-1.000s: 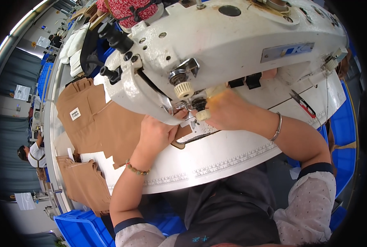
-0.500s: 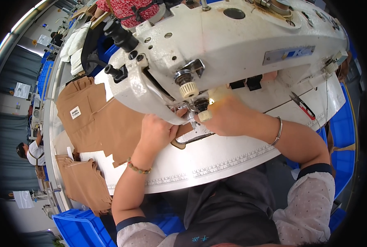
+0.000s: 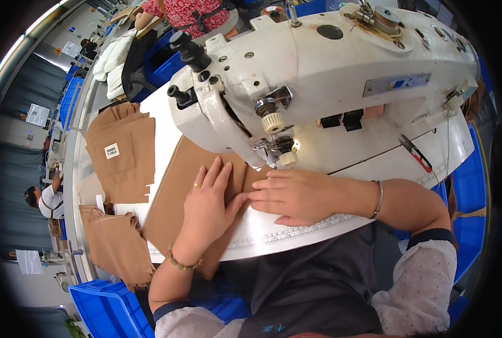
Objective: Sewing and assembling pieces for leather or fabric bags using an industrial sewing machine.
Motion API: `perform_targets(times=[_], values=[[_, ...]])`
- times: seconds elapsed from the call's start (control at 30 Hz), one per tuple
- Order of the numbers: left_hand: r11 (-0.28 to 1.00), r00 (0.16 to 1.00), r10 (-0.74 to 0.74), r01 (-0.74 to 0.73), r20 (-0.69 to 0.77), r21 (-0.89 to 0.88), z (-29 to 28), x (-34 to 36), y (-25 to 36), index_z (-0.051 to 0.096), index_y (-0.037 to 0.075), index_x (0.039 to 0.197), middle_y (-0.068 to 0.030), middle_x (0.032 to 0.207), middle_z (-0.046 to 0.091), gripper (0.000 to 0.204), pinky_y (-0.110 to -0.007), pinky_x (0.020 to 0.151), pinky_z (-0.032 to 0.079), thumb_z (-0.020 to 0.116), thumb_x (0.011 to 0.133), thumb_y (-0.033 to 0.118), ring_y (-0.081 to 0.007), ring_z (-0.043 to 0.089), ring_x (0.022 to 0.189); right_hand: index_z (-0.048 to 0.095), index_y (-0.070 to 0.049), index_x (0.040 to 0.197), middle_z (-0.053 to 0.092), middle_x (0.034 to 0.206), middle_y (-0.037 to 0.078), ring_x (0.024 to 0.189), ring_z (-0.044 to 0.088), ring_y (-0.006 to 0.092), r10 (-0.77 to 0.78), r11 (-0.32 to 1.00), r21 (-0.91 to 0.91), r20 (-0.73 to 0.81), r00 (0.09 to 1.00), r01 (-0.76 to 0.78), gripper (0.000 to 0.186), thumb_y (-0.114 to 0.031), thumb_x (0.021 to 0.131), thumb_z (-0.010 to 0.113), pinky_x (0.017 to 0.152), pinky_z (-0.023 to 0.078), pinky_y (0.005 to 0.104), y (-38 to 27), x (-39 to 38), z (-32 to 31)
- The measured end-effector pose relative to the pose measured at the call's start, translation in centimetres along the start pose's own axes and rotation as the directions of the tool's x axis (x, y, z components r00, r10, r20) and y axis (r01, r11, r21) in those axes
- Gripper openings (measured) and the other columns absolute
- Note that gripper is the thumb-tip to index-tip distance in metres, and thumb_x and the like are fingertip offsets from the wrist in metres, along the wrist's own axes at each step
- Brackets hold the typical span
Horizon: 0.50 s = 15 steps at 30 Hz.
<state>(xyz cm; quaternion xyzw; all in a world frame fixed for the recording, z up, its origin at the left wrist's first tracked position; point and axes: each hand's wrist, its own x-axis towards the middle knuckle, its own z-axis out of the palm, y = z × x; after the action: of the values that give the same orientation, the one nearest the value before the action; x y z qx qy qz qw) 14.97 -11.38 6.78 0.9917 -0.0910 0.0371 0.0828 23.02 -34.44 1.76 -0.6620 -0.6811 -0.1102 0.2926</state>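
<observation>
A brown fabric piece (image 3: 175, 191) lies on the white sewing table, its far right corner by the needle area of the white sewing machine (image 3: 330, 73). My left hand (image 3: 210, 197) rests on this fabric with fingers extended and slightly spread. To its right, my right hand (image 3: 293, 196) lies flat, palm down, its fingertips over the fabric's right edge just in front of the needle. The tips of my left thumb and right fingers meet or nearly meet. Part of the fabric hangs over the table's front edge beside my left wrist.
Stacked brown pieces with a white label (image 3: 121, 152) lie at the left, with more brown pieces (image 3: 118, 245) nearer me. Red-handled thread snips (image 3: 417, 155) rest at the right. Blue bins (image 3: 110, 307) flank the table. A person in red (image 3: 192, 14) sits beyond the machine.
Both hands have come away from the needle and opened flat. The brown fabric has shifted toward me and turned, now apart from the labelled stack.
</observation>
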Motion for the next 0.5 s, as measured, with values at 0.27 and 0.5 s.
perform_targets(times=[0.27, 0.5], values=[[0.809, 0.937, -0.265, 0.345, 0.228, -0.476, 0.1, -1.8, -0.9, 0.066, 0.000, 0.100, -0.0044, 0.093, 0.069, 0.035, -0.031, 0.067, 0.054, 0.063, 0.101, 0.035, -0.0152, 0.065, 0.084, 0.067, -0.004, 0.116, 0.065, 0.111, 0.010, 0.105, 0.062, 0.0249, 0.079, 0.997, -0.011, 0.120, 0.990, -0.079, 0.042, -0.032, 0.085, 0.074, 0.101, 0.049, 0.0425, 0.2, -0.1, -0.4], [0.503, 0.921, -0.335, 0.353, 0.198, -0.789, 1.3, -2.5, -1.0, 0.067, 0.002, 0.113, -0.0029, 0.099, 0.071, 0.022, -0.021, 0.067, 0.048, 0.058, 0.106, 0.021, -0.0078, 0.060, 0.079, 0.068, -0.004, 0.109, 0.065, 0.109, 0.008, 0.103, 0.062, 0.0246, 0.054, 0.997, -0.056, 0.107, 0.993, -0.048, 0.038, -0.030, 0.082, 0.074, 0.096, 0.051, 0.0417, 0.4, -0.4, 0.1]])
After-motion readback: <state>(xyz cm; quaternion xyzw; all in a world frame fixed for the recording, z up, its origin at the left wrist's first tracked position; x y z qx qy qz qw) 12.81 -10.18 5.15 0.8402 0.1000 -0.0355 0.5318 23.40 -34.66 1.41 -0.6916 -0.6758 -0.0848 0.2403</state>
